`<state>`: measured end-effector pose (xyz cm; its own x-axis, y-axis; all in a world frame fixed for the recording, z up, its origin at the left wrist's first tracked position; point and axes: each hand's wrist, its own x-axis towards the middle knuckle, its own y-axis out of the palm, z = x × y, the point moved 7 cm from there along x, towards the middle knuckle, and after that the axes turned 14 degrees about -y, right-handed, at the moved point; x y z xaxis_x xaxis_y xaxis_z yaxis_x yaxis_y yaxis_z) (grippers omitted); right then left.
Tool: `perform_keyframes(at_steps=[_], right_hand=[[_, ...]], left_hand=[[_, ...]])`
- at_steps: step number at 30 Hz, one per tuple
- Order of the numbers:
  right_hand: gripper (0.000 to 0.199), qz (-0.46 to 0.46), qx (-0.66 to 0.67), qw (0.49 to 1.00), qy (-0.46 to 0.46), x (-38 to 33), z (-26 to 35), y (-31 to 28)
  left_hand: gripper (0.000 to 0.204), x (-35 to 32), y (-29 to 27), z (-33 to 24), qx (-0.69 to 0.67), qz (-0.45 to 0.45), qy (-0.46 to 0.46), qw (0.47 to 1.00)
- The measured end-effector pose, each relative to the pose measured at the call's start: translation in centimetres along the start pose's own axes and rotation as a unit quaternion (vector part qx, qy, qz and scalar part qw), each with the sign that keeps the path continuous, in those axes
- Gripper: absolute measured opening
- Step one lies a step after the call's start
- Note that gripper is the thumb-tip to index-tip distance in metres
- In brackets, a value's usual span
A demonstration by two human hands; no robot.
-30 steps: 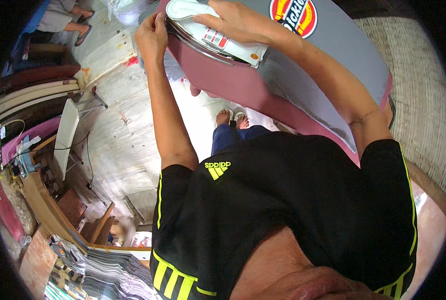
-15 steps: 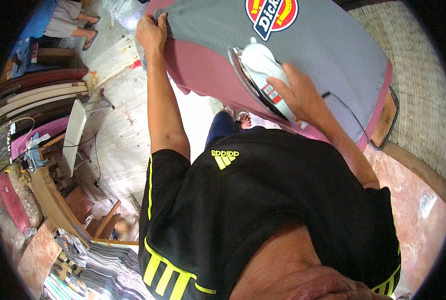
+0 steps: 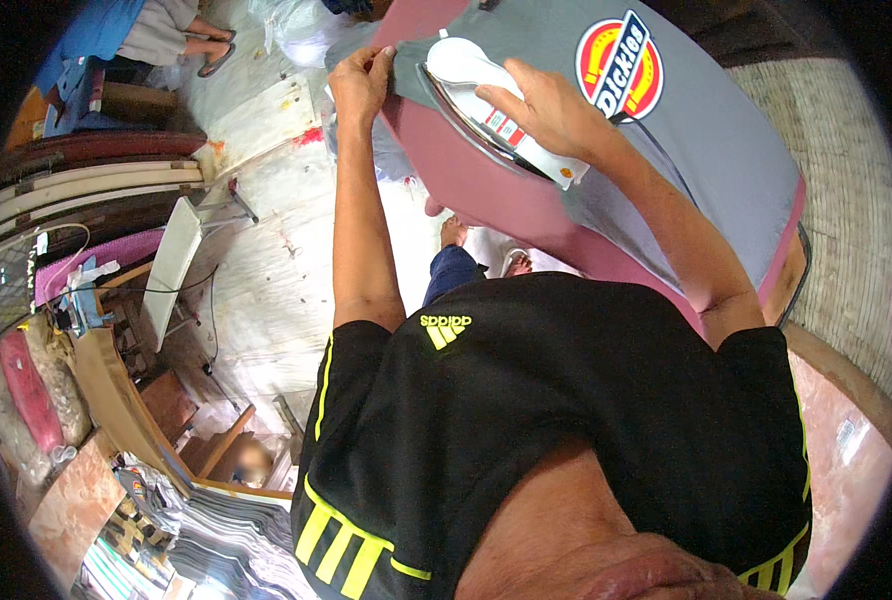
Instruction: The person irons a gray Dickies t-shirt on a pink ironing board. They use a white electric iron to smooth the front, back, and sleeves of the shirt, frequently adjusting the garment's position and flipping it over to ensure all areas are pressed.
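A grey T-shirt [image 3: 736,190] with a round red and yellow printed badge [image 3: 621,68] is spread over a maroon-covered ironing board [image 3: 496,205]. My right hand [image 3: 556,108] is wrapped round the handle of a white electric iron [image 3: 463,62], which rests on the shirt near its close edge. At the board's far left, thumb and fingers of my left hand [image 3: 362,84] pinch the grey cloth. Only a small gap separates the iron's tip from that hand. The iron's soleplate is mostly hidden, and its dark cord trails right across the shirt.
Clear plastic bags [image 3: 301,35] lie on the floor past my left hand. A person's legs [image 3: 206,45] show at the upper left. Leaning boards [image 3: 106,175] and a small white folding table [image 3: 174,260] stand left. Folded garments [image 3: 236,540] are stacked lower left.
The iron in my right hand has slid left and away across the shirt, closer to my left hand. The badge sits farther right and is turned. The whole view has shifted slightly.
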<state>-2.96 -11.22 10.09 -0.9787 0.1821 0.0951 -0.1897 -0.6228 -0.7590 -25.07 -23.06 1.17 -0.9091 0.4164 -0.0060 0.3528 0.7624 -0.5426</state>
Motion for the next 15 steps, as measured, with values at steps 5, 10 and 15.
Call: perform_keyframes(at_steps=[5, 10, 15], right_hand=[[0.047, 0.006, -0.021, 0.999, -0.031, 4.4, 1.2, 1.4], [0.044, 0.015, -0.033, 0.998, -0.041, 6.1, 1.5, 1.7], [0.045, 0.036, -0.06, 0.998, 0.006, 1.5, 3.1, 0.4]], left_hand=[[0.031, 1.6, -2.1, 3.4, -0.074, 0.014, -0.033, 0.997], [0.031, 2.7, -2.2, 2.0, -0.135, 0.085, -0.047, 0.986], [0.037, 1.1, 0.6, -2.6, 0.011, 0.147, 0.038, 0.988]])
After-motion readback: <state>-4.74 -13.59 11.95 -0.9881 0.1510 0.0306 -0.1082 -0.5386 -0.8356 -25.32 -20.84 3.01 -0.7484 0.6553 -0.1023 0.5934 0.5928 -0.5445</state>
